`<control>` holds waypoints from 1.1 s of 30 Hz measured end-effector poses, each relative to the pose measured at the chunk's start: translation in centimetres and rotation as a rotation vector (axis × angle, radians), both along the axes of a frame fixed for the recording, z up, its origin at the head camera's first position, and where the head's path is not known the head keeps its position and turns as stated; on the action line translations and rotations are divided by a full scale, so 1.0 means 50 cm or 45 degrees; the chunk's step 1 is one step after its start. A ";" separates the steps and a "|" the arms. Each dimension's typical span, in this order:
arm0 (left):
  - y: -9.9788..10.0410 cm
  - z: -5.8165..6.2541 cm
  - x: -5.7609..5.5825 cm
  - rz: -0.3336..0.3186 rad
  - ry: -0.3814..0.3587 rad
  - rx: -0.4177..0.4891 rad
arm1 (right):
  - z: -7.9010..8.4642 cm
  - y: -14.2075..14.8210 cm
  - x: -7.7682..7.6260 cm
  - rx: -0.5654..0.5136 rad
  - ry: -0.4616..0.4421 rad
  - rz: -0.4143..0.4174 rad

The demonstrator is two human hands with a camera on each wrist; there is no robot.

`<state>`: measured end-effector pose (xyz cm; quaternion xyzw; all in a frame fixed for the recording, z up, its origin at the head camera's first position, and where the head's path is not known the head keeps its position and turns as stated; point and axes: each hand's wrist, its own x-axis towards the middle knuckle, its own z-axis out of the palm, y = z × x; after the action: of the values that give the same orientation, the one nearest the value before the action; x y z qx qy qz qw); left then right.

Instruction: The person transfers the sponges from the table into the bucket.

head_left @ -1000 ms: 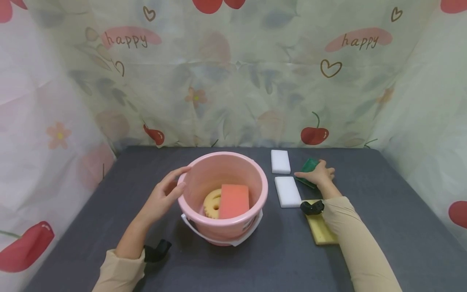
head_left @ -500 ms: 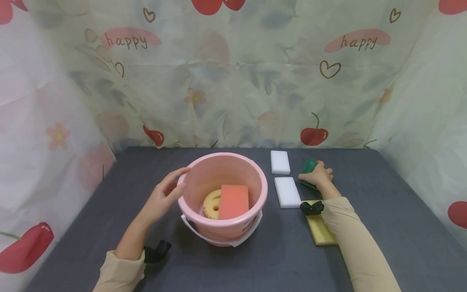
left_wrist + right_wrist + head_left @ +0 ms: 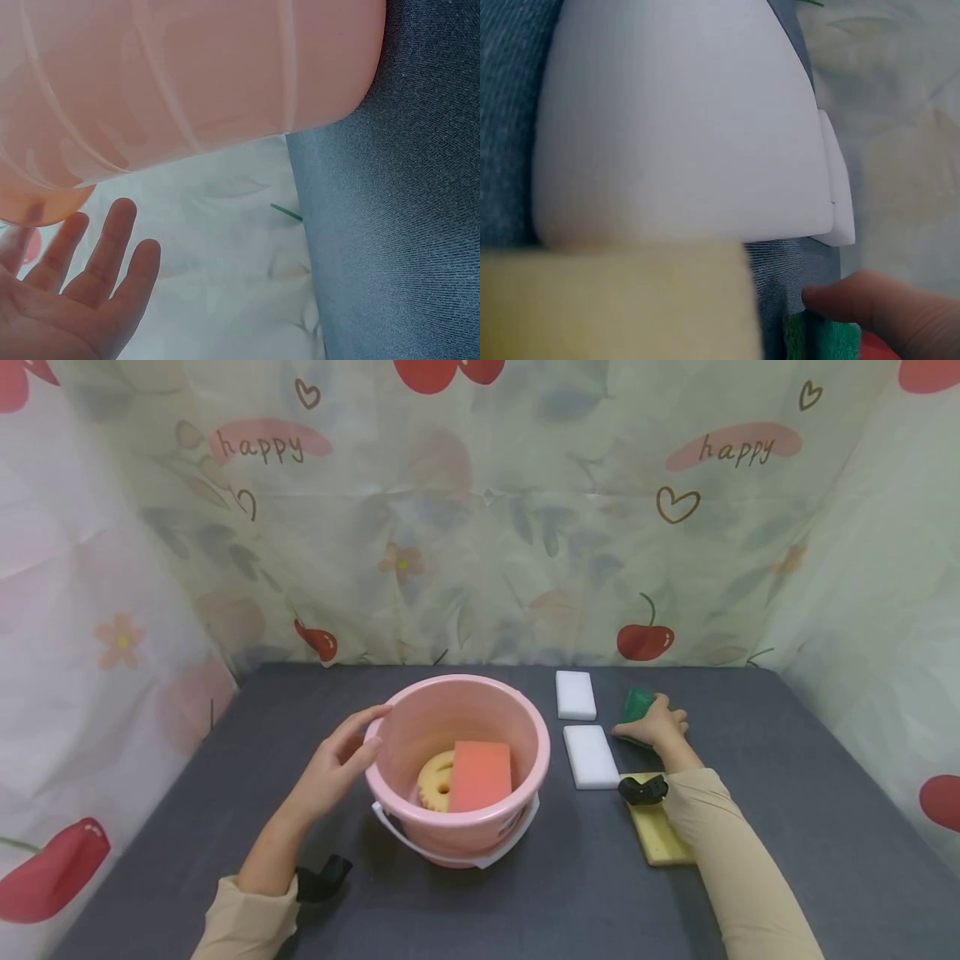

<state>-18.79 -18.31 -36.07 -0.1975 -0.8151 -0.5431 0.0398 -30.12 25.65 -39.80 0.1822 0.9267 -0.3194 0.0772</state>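
Note:
In the head view my left hand (image 3: 333, 768) touches the left rim of a pink bucket (image 3: 465, 835) with a white handle. Its fingers look long and nearly straight in the left wrist view, beside the bucket wall (image 3: 210, 67). Inside the bucket lie an orange-red sponge block (image 3: 482, 777) and a round yellow sponge (image 3: 433, 781) with cut-out holes. My right hand (image 3: 662, 727) holds a green scouring pad (image 3: 637, 703) at the back right, thumb on its left and fingers on its right. The hand partly covers the pad. In the right wrist view the thumb (image 3: 870, 300) lies over the green pad (image 3: 829, 339).
Two white sponge blocks, a far one (image 3: 575, 695) and a nearer one (image 3: 591, 757), lie right of the bucket. A yellow sponge slab (image 3: 660, 831) lies partly under the right forearm. A patterned curtain (image 3: 487, 527) encloses the dark table (image 3: 450, 918).
The right thumb has drawn in against the green scouring pad since a second ago, and the pad's near corner has shifted slightly. The left hand and bucket look still.

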 end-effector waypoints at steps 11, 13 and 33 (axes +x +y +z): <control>0.001 0.002 0.001 0.010 -0.006 -0.010 | 0.008 0.005 0.008 -0.068 0.118 -0.046; 0.001 0.002 0.001 0.010 -0.006 -0.011 | 0.012 0.006 0.009 -0.082 0.148 -0.047; 0.000 0.001 0.002 0.011 -0.010 -0.014 | 0.049 0.012 0.025 -0.105 0.330 0.056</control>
<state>-18.69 -18.29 -36.04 -0.1923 -0.8191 -0.5392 0.0379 -28.88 26.26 -37.34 0.1158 0.9188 -0.3763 -0.0286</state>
